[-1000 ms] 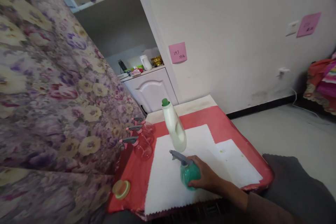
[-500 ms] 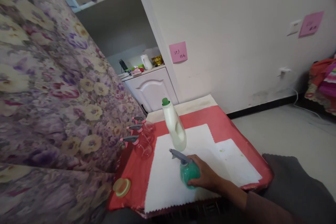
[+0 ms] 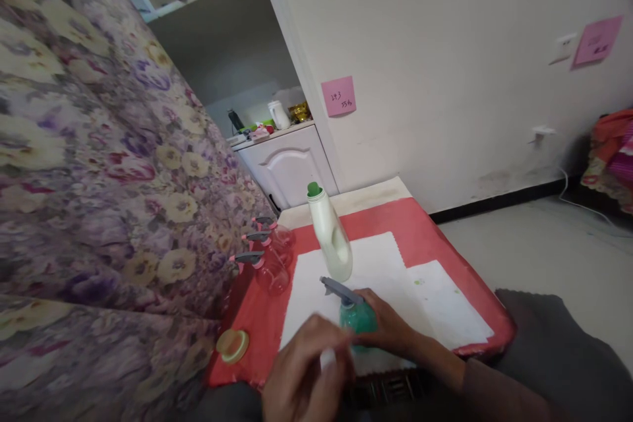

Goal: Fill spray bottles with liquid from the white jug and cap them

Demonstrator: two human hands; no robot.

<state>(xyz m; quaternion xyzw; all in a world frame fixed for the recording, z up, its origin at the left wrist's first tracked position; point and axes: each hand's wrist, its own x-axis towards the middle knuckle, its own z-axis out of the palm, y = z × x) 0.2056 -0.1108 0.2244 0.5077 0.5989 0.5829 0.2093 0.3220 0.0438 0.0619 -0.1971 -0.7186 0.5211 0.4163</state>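
My right hand [image 3: 383, 326] is wrapped around a small spray bottle [image 3: 357, 318] from its right side. The bottle has a grey trigger head pointing left and holds green liquid; it stands on a white cloth [image 3: 380, 254]. My left hand [image 3: 309, 369], smeared by motion, is at the lower middle, left of the spray bottle. Its fingers are curled with a small pale patch between them, and I cannot make out what they hold, if anything. Behind the spray bottle stands a tall pale detergent bottle [image 3: 330, 237] with a green spout.
Clear pink spray bottles [image 3: 271, 273] with grey triggers stand at the table's left. A yellowish-green cap [image 3: 232, 345] lies on the red tablecloth [image 3: 430, 237] at front left. A floral curtain [image 3: 123, 211] borders the left; a white cabinet [image 3: 294, 168] and wall are behind.
My left hand has come into view from below and now covers the front left of the white cloth. My right hand keeps its grip on the spray bottle. The view has shifted slightly.
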